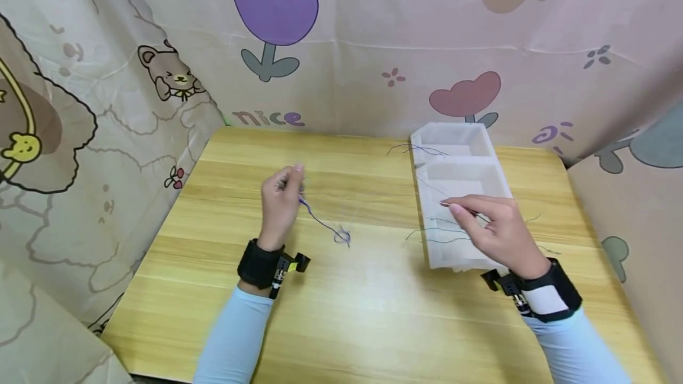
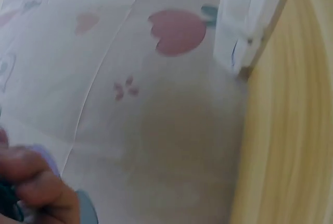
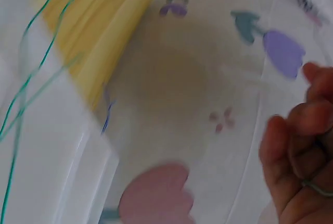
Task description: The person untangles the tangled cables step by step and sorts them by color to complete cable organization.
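Note:
My left hand (image 1: 280,200) grips a bundle of thin threads in curled fingers, mostly hidden by the hand. A blue-purple thread (image 1: 313,212) trails from it to a frayed, tangled end over the table. Over the white compartment tray (image 1: 459,161), my right hand (image 1: 496,230) pinches a thin pale thread (image 1: 433,186) between thumb and forefinger. A greenish strand (image 3: 315,186) crosses its palm in the right wrist view. Green threads (image 1: 445,230) lie across the tray's near compartment, sticking out past its sides. Dark blue threads (image 1: 421,148) hang over the far compartment's left edge.
The tray stands on the right part of a wooden table (image 1: 352,313). A patterned cloth (image 1: 363,46) hangs behind the table and along both sides. Black straps with small cameras are on both wrists.

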`<state>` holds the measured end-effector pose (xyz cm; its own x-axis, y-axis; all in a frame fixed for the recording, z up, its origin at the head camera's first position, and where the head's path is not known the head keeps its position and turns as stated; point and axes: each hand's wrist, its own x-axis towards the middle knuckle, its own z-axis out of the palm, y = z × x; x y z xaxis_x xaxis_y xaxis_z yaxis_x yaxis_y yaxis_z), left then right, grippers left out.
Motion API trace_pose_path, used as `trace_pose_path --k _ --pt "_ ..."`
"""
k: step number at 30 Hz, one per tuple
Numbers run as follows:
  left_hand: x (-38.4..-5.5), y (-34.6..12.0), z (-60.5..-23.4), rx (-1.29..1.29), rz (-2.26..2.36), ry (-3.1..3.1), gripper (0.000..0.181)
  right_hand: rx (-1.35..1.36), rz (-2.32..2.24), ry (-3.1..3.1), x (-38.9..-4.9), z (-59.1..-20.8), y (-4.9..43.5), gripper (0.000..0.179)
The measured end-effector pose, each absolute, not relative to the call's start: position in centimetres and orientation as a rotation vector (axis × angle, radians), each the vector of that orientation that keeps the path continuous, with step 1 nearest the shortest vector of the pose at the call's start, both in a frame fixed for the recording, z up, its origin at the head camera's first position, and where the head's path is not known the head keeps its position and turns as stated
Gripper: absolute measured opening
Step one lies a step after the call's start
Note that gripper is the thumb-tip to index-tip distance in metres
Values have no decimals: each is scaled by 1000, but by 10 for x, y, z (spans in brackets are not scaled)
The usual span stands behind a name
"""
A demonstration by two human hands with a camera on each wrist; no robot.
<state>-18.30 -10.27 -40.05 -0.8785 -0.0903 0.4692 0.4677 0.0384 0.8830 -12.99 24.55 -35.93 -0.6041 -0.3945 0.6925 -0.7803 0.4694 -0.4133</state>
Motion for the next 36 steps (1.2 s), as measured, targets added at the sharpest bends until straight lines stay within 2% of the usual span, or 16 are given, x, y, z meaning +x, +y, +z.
trace_pose_path --k 4,8,12,16,19,23,27,30,36 --pt "-179 -83 -401 -499 -2119 -1976 32 977 1034 -2279 -134 -362 218 22" --pt "-175 -67 -402 -551 -2327 -1970 29 907 1119 -2430 -138 -360 192 16" --pt "-171 -53 -403 -566 -2229 -2010 24 833 1200 -2597 -141 -358 169 19" --pt "-171 -43 -405 -559 -1737 -2107 23 830 1138 -2699 -140 -363 143 33" --pt "-171 -37 -403 -471 -1493 -2123 27 860 943 -2657 -137 -368 122 50" --pt "-173 -35 -399 -336 -1424 -2118 31 858 681 -2502 -129 -376 102 75" --pt "-177 -40 -396 -243 -1385 -2109 32 905 574 -2329 -121 -379 92 84" --pt "-180 -45 -395 -225 -1412 -2082 30 1022 554 -2238 -119 -381 91 71" --pt "-182 -47 -398 -259 -1503 -2033 29 1150 640 -2205 -123 -386 94 14"
